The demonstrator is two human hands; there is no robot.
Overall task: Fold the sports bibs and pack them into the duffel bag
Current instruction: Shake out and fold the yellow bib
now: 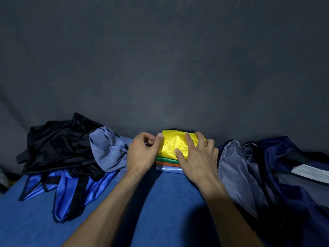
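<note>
A folded yellow bib (173, 143) tops a small stack at the far edge of the blue surface (160, 202). Under it lie a green bib (166, 159), an orange bib (167, 163) and a light blue bib (169, 169), all folded. My right hand (197, 157) lies flat on the yellow bib with fingers spread. My left hand (142, 152) pinches the yellow bib's left edge between thumb and curled fingers. The navy duffel bag (288, 175) lies open at the right, showing its grey lining (235, 175).
Unfolded bibs are heaped at the left: a black one (60, 143), a grey-blue one (108, 150) and a shiny blue one with black trim (67, 191). A white label (309, 172) shows on the bag. A dark grey backdrop (160, 59) rises behind everything.
</note>
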